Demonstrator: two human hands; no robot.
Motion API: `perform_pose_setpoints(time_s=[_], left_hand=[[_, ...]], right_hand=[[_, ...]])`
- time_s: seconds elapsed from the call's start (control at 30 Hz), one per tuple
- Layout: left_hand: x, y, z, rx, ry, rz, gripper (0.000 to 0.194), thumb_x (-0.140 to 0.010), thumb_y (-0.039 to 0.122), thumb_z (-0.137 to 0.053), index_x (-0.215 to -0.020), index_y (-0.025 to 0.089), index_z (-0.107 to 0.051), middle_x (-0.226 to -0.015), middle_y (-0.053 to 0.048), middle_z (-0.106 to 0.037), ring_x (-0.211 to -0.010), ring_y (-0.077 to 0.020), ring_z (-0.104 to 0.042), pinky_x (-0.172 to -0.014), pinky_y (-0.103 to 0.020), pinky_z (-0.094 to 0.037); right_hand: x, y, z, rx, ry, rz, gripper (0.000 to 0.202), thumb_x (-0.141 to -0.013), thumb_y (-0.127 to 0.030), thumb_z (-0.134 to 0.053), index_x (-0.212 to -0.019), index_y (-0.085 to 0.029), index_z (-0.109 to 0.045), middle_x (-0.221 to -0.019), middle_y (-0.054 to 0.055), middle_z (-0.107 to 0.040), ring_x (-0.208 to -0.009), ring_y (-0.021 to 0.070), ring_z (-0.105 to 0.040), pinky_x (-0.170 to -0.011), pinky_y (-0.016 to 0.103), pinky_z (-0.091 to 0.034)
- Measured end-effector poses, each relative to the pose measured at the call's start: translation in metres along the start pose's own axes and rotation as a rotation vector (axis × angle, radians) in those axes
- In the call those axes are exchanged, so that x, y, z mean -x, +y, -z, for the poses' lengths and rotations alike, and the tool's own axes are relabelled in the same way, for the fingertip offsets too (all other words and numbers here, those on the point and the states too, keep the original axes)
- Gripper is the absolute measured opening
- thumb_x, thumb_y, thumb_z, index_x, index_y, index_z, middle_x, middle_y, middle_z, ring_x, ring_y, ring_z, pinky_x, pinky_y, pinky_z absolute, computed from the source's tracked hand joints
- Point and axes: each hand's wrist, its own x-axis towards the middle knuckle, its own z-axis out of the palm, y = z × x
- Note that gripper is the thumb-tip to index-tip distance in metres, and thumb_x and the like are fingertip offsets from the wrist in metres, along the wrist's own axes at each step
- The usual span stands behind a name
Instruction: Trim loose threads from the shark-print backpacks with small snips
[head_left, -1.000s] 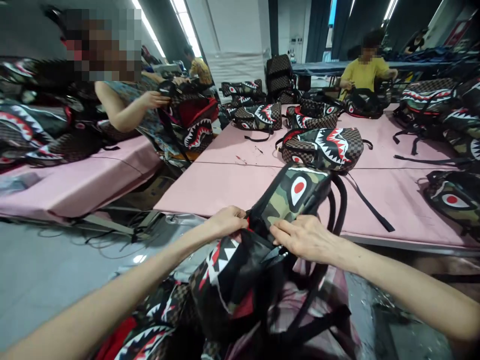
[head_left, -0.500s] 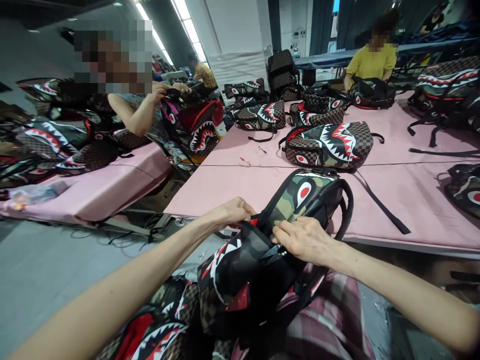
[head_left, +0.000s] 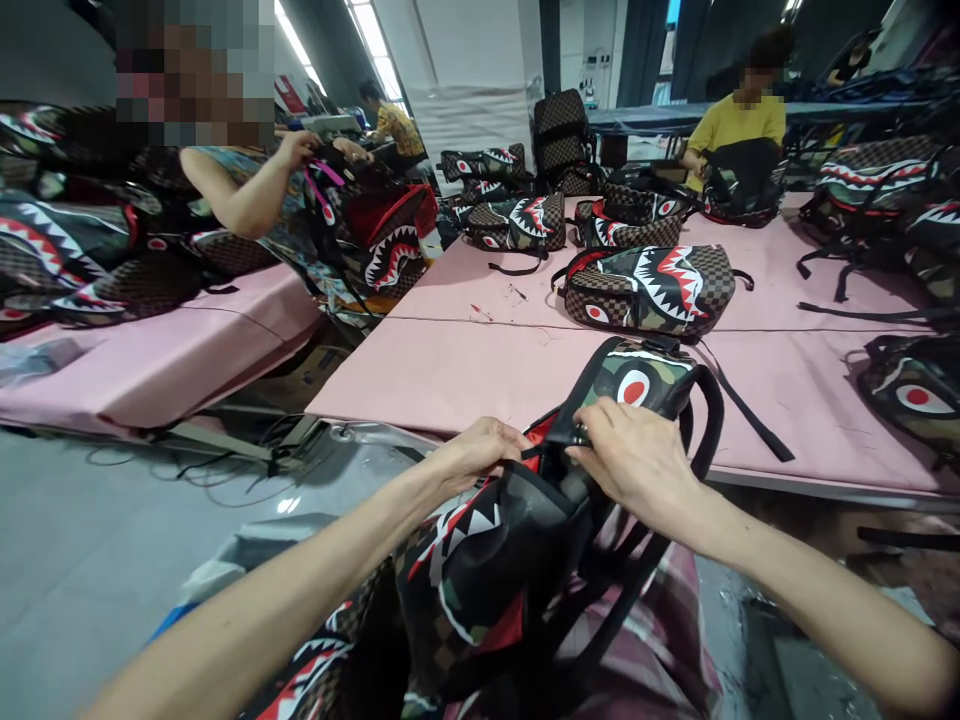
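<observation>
A camouflage and checkered backpack (head_left: 517, 540) with shark teeth and a red-ringed eye is tilted over my lap, its top leaning against the table edge. Its opening shows red lining. My left hand (head_left: 491, 445) pinches the edge of that opening on the left side. Close by on the right, my right hand (head_left: 626, 460) is closed, thumb and fingers gripping the dark zipper edge of the opening below the eye. A short dark strip runs between the two hands. Whether the right palm also holds a small tool is hidden.
On the pink table (head_left: 450, 370) lie a shark backpack (head_left: 652, 290) with a loose strap and several more behind. Another backpack (head_left: 911, 395) sits at right. A co-worker (head_left: 247, 200) at left handles a backpack; a person in yellow (head_left: 739, 135) works across the table.
My right hand has risen and turned, its fingers now at the opening's edge. The pointed metal piece seen beneath it no longer shows. My left hand stays at the opening.
</observation>
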Motion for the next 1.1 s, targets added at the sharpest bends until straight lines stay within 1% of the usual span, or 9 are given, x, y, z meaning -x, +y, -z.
perform_pose_setpoints(time_s=[0.03, 0.1, 0.2, 0.3, 0.53, 0.73, 0.87, 1.0, 1.1], left_hand=[[0.001, 0.001, -0.003, 0.007, 0.001, 0.002, 0.019, -0.04, 0.007, -0.048, -0.051, 0.009, -0.063, -0.039, 0.002, -0.047, -0.036, -0.0029, -0.029, -0.038, -0.019, -0.017], [0.004, 0.003, -0.007, 0.023, 0.002, 0.009, 0.019, -0.041, 0.007, -0.047, -0.051, 0.009, -0.062, -0.039, 0.002, -0.048, -0.035, -0.0033, -0.031, -0.038, -0.018, -0.018], [0.007, 0.006, -0.011, 0.024, 0.018, 0.027, 0.019, -0.042, 0.005, -0.046, -0.052, 0.009, -0.062, -0.039, 0.002, -0.049, -0.034, -0.0043, -0.034, -0.036, -0.019, -0.019], [0.01, 0.009, -0.015, 0.003, 0.046, 0.042, 0.02, -0.043, 0.004, -0.045, -0.053, 0.01, -0.061, -0.035, 0.003, -0.046, -0.032, -0.0045, -0.032, -0.035, -0.019, -0.021], [0.011, 0.012, -0.017, -0.009, 0.082, 0.065, 0.021, -0.045, 0.002, -0.044, -0.056, 0.01, -0.061, -0.033, 0.006, -0.041, -0.03, -0.0046, -0.03, -0.032, -0.019, -0.019], [0.011, 0.012, -0.016, -0.05, 0.086, 0.068, 0.016, -0.047, 0.002, -0.047, -0.056, 0.01, -0.058, -0.034, 0.006, -0.042, -0.031, -0.004, -0.03, -0.035, -0.018, -0.019], [0.01, 0.011, -0.016, -0.056, 0.072, 0.068, 0.013, -0.047, 0.004, -0.049, -0.055, 0.01, -0.057, -0.036, 0.005, -0.043, -0.032, -0.0043, -0.032, -0.036, -0.019, -0.02], [0.008, 0.008, -0.016, -0.048, 0.071, 0.061, 0.012, -0.047, 0.004, -0.047, -0.052, 0.012, -0.054, -0.036, 0.005, -0.042, -0.033, -0.0042, -0.031, -0.036, -0.018, -0.02], [0.008, 0.005, -0.016, -0.04, 0.064, 0.044, 0.011, -0.047, 0.005, -0.047, -0.052, 0.012, -0.054, -0.037, 0.005, -0.044, -0.033, -0.0042, -0.032, -0.036, -0.018, -0.02]], right_hand=[[0.0, -0.003, 0.001, 0.005, -0.032, 0.027, 0.018, -0.083, -0.034, -0.058, -0.083, -0.015, -0.057, -0.077, 0.005, -0.058, -0.067, 0.0178, -0.053, -0.054, 0.028, -0.028], [0.0, -0.005, 0.001, -0.003, -0.067, 0.056, 0.014, -0.083, -0.029, -0.058, -0.077, -0.016, -0.058, -0.075, 0.004, -0.058, -0.067, 0.0168, -0.052, -0.055, 0.028, -0.026], [0.002, -0.006, -0.002, -0.018, -0.091, 0.07, 0.012, -0.083, -0.026, -0.058, -0.073, -0.017, -0.059, -0.074, 0.004, -0.058, -0.066, 0.0155, -0.049, -0.056, 0.029, -0.024], [0.003, -0.007, -0.005, 0.005, -0.098, 0.09, 0.013, -0.083, -0.022, -0.057, -0.07, -0.017, -0.058, -0.072, 0.003, -0.057, -0.066, 0.0155, -0.047, -0.057, 0.03, -0.023], [0.002, -0.014, -0.004, 0.076, -0.111, 0.089, 0.014, -0.086, -0.02, -0.053, -0.072, -0.017, -0.057, -0.074, 0.005, -0.058, -0.069, 0.0166, -0.047, -0.057, 0.031, -0.021], [0.001, -0.016, -0.004, 0.101, -0.146, 0.082, 0.016, -0.087, -0.017, -0.049, -0.073, -0.016, -0.057, -0.074, 0.005, -0.058, -0.069, 0.0167, -0.047, -0.058, 0.031, -0.02], [0.002, -0.023, -0.003, 0.133, -0.124, 0.091, 0.016, -0.084, -0.01, -0.049, -0.072, -0.016, -0.057, -0.071, 0.005, -0.057, -0.069, 0.0178, -0.047, -0.057, 0.031, -0.02], [0.003, -0.03, -0.005, 0.162, -0.122, 0.087, 0.017, -0.08, -0.003, -0.047, -0.073, -0.014, -0.058, -0.07, 0.006, -0.057, -0.069, 0.0183, -0.048, -0.057, 0.031, -0.021], [0.004, -0.026, -0.009, 0.112, -0.096, 0.06, 0.015, -0.082, -0.01, -0.05, -0.071, -0.016, -0.058, -0.07, 0.005, -0.057, -0.068, 0.0178, -0.049, -0.057, 0.031, -0.021]])
